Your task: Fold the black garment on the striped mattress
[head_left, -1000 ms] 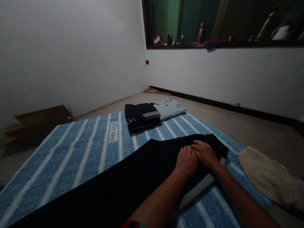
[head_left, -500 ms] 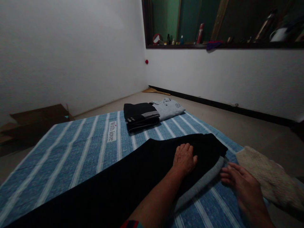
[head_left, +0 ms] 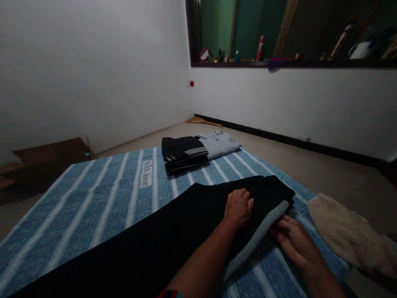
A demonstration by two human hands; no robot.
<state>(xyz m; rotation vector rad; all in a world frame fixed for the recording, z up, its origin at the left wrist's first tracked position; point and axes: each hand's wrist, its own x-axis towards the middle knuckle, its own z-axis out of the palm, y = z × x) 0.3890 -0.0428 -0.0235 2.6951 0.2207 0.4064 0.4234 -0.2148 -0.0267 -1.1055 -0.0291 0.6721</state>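
Black trousers [head_left: 173, 225] with a grey side stripe [head_left: 259, 238] lie stretched across the striped cloth, running from the near left to the right. On their upper part rests my left hand [head_left: 239, 209], palm down with the fingers slightly bent and the thumb apart. At the trousers' right edge is my right hand [head_left: 293, 238], its fingertips tucked at the grey stripe and partly hidden by the fabric; the fingers look closed on that edge. Folded black clothes with grey panels [head_left: 185, 153] sit farther back, beside a folded grey polo shirt [head_left: 220, 144].
A blue cloth with white stripes [head_left: 108, 198] covers the low surface. Beige fabric [head_left: 344, 229] hangs at its right edge. A cardboard box [head_left: 52, 159] stands on the floor at left. Bottles and a red flask [head_left: 260, 47] line the window sill.
My right hand has moved left and inward, from just off the trousers' right corner to the grey-striped edge. That edge has shifted slightly inward. My left hand has stayed nearly in place.
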